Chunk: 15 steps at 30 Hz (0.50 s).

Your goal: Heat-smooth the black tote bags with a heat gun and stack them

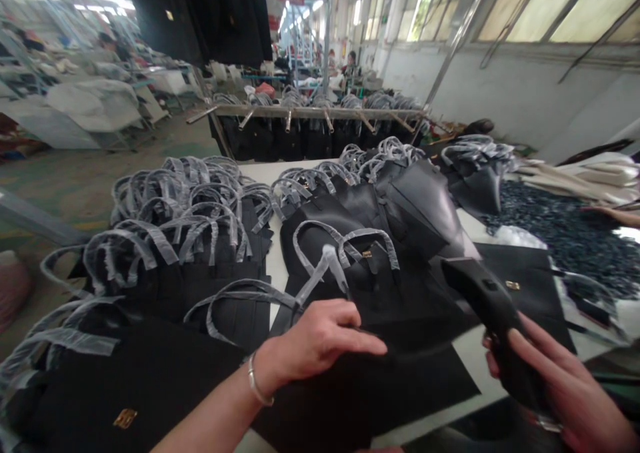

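Observation:
My left hand (pixel 323 336), with a bracelet (pixel 259 381) on its wrist, is closed at the upper edge of a black bag panel (pixel 320 413). Its index finger points right; the exact grip is hidden. A plastic-wrapped handle (pixel 313 286) rises just behind these fingers. In my right hand (pixel 560 373) is a black handheld tool (pixel 495 306) with a flat head, tilted up and to the left; its kind is unclear. Beyond my hands lies a black bag piece (pixel 370 286) with wrapped handles and a small gold emblem. Another black panel (pixel 525 276) with a gold emblem lies behind the tool.
Stacked black pieces with wrapped handles (pixel 200 220) cover the table's left side. A black piece with a gold emblem (pixel 125 418) lies near left. Behind stands a metal rack (pixel 310 113) with bag pieces. At right, another person's hand (pixel 617 216) is over a dark shredded heap (pixel 565 226).

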Each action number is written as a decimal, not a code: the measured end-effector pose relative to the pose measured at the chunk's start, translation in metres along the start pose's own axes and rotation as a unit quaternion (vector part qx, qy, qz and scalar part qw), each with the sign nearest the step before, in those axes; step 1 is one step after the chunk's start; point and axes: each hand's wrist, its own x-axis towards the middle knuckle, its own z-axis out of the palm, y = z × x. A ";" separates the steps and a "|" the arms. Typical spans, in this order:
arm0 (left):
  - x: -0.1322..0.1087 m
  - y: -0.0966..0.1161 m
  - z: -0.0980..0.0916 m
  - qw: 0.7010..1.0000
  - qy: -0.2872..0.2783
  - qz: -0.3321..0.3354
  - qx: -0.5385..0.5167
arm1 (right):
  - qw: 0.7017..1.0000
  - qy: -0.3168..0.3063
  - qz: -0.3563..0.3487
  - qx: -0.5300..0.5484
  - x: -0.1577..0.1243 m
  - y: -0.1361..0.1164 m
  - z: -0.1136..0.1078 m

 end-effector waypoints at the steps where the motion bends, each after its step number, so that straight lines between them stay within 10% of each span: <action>1: 0.001 0.012 -0.008 0.999 -0.002 0.038 0.033 | 1.000 0.010 0.019 0.015 -0.001 0.001 -0.014; 6: -0.030 0.031 -0.009 0.995 -0.075 0.039 0.052 | 0.997 0.045 0.065 0.023 -0.003 0.022 -0.053; 15: -0.195 -0.045 0.012 0.892 -0.199 -0.382 0.140 | 0.988 -0.096 0.109 -0.044 -0.016 0.076 0.001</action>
